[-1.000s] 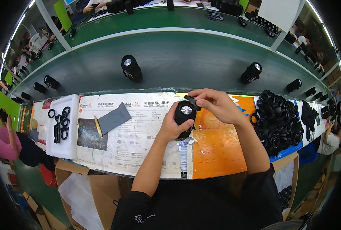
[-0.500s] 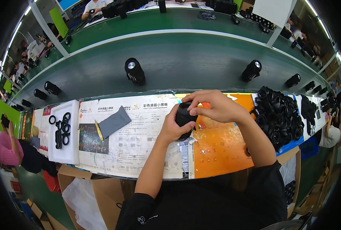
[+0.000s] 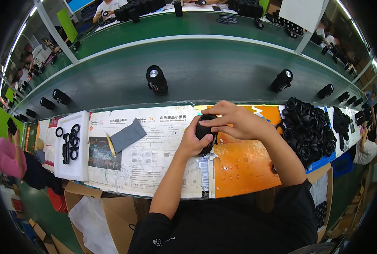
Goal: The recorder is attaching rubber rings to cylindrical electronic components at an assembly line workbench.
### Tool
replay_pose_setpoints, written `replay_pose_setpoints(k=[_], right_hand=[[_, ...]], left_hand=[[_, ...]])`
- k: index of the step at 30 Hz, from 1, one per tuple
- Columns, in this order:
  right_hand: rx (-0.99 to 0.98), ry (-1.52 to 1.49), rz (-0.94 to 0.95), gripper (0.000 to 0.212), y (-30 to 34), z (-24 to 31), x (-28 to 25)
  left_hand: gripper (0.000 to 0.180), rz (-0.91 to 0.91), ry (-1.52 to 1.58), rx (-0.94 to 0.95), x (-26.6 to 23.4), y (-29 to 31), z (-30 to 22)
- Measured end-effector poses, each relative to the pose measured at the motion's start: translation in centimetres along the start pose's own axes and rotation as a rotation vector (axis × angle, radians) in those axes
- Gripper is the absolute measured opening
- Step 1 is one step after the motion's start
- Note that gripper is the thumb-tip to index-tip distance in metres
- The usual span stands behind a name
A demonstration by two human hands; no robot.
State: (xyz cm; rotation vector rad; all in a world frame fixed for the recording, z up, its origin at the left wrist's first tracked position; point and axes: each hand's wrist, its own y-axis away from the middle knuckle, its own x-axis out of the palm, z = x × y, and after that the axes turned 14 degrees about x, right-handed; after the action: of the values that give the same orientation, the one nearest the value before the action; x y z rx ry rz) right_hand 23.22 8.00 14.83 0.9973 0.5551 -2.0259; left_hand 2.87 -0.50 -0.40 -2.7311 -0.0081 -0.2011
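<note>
A black cylindrical portable speaker [image 3: 207, 144] stands upright at the work surface's middle, its lower part partly hidden by my hands. My left hand [image 3: 193, 139] is wrapped round its near left side, thumb across the front. Over the top, my right hand [image 3: 233, 120] grips the rim with bent fingers and thumb; what lies under those fingertips is hidden. To the right lies a big heap of black ring-shaped parts [image 3: 309, 133]. A grey cloth [image 3: 129, 135] and a yellow pen-like stick [image 3: 111, 144] lie to the left.
A white foam tray [image 3: 83, 146] holds several black rings at left. Beyond the work surface runs a green conveyor belt [image 3: 214, 72], carrying black speakers [image 3: 156, 80] spaced apart. Open cardboard boxes [image 3: 118, 216] stand below the near edge. Other people work at left, right and across.
My right hand's fingers have come down closer over the speaker's top, while my left hand keeps its grip. The speakers on the belt have shifted slightly to the right.
</note>
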Motion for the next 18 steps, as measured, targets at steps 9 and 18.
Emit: replay_pose_setpoints(k=[9,18], right_hand=[[-0.07,0.124,0.029,0.049,-0.2,0.1,-0.1],[0.538,-0.25,-0.045,0.048,-4.0,-0.1,3.0]], left_hand=[[0.072,-0.014,-0.02,-0.027,0.0,-0.4,-0.6],[0.084,0.15,-0.331,0.038,2.1,-0.1,-2.4]])
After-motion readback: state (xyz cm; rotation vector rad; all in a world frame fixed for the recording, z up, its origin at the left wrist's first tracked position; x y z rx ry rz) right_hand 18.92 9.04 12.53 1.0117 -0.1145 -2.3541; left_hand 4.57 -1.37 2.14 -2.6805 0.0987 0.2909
